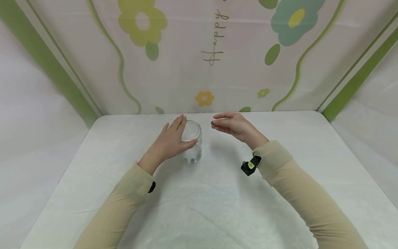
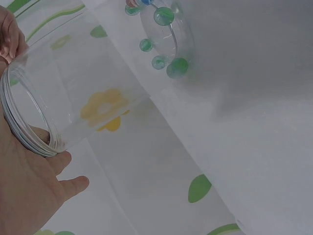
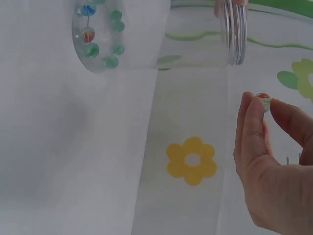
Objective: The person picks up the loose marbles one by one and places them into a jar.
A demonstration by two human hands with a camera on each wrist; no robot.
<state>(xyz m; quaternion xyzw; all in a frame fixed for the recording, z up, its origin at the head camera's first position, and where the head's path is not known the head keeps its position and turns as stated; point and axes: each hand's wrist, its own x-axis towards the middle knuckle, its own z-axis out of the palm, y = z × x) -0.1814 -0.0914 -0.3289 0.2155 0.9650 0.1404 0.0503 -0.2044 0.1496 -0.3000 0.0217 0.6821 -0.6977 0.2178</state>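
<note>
A clear glass jar (image 1: 196, 149) with a threaded rim stands upright on the table. My left hand (image 1: 169, 140) holds it at the rim, thumb along the near side and fingers along the far side. Several glass marbles (image 2: 164, 16), mostly green with a blue and an orange one, lie on the jar's bottom. To the right of the jar, at about rim height, my right hand (image 1: 237, 126) pinches a clear marble (image 3: 264, 101) with orange and pale swirls between thumb and fingertips. That marble is mostly hidden by the fingers in the head view.
A white cloth covers the table (image 1: 199, 214). Right behind the jar rises a backdrop (image 1: 174, 79) printed with flowers and green lines. White side panels (image 1: 37, 114) flank the table. Each wrist wears a small black camera (image 1: 248, 167).
</note>
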